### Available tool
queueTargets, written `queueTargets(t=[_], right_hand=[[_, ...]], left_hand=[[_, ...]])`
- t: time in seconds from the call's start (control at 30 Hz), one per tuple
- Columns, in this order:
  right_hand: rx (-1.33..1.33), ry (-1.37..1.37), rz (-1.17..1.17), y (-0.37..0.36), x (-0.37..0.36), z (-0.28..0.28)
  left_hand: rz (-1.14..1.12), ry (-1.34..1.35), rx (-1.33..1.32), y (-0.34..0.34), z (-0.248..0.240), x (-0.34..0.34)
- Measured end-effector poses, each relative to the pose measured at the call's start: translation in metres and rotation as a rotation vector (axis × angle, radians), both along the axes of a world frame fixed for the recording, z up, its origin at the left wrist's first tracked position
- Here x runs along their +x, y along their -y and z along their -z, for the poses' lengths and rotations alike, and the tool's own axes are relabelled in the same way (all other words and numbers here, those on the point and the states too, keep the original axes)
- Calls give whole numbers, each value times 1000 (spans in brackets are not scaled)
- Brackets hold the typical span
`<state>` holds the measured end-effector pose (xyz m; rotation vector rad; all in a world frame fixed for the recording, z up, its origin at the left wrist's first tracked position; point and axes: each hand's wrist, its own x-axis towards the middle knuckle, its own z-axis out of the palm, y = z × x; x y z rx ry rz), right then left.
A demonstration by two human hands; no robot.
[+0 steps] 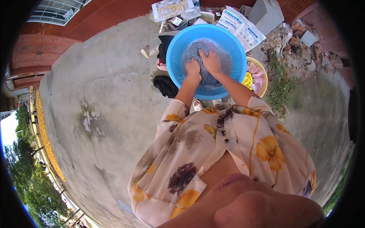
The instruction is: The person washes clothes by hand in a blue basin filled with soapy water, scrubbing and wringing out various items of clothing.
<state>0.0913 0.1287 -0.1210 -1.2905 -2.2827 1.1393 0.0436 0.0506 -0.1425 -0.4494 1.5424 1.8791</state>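
Note:
A large round blue basin [175, 78] holds cloudy, sudsy water and a wet grey-blue cloth [208, 77], perhaps a garment. Both my hands reach down into it. My left hand [193, 68] is closed on the cloth at its left side, fingertips hidden in folds and suds. Higher and to the right, my right hand [210, 60] grips the same cloth, its thumb and fingers pressed into a bunched fold. The cloth runs between the two hands toward the near wall of the basin.
Right of the basin stands a yellowish tub [265, 86] with pink and yellow cloths. Black cloth [165, 86] lies on the ground at left. Behind are a printed white-and-blue bag [243, 29], a grey block [266, 17] and rubble [304, 45]. Concrete ground [110, 76] spreads leftward.

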Motion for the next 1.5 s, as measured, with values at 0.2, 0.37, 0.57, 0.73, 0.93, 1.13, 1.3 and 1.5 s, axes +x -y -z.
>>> queueTargets(t=[0.2, 0.37, 0.57, 0.73, 0.93, 1.13, 1.3, 1.5], right_hand=[[-58, -211, -179, 51, 12, -21], [4, -28, -99, -16, 6, 0], [-97, -432, -188, -41, 30, -19], [178, -409, -605, 7, 40, -50], [-173, -190, -719, 6, 56, -51], [203, 172, -909, -29, 60, -53], [362, 213, -823, -35, 67, -122], [680, 12, -741, -36, 82, -121]], left_hand=[[114, 26, -87, 28, 12, -13], [45, -240, -105, 31, -11, -6], [161, -665, -417, 69, -34, -25], [278, 136, 158, 39, -67, -18], [29, -100, 372, 49, -47, -27], [-19, -85, 633, 54, -81, -36], [-18, -71, 771, 59, -109, -42], [-63, -46, 863, 60, -113, -49]])
